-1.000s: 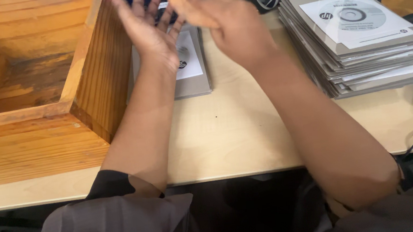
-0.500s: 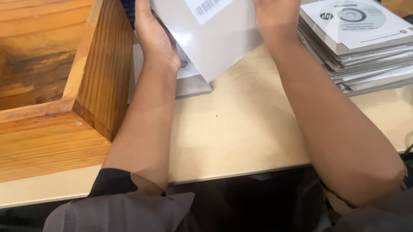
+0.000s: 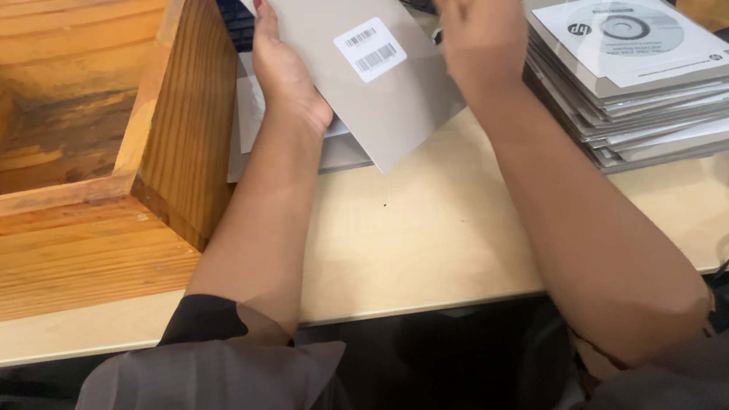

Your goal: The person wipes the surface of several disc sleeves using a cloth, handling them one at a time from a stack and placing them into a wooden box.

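Your left hand (image 3: 287, 75) grips one grey sleeve (image 3: 389, 80) over the tabletop (image 3: 419, 226) – right hand (image 3: 480, 23) open, blurred – tall stack (image 3: 643, 75) at right untouched, wooden box (image 3: 67, 125) empty

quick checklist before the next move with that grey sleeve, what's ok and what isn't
1. Left hand grips the grey sleeve at its left edge: ok.
2. Right hand on the sleeve: cannot tell, it is blurred beside the right edge.
3. Sleeve is off the table, tilted, barcode label facing up: ok.
4. Wooden box to the left stands open, nothing seen inside: ok.
5. Stack of sleeves on the right sits fairly even, slightly fanned: ok.
6. Short pile under the left hand is partly hidden: cannot tell.
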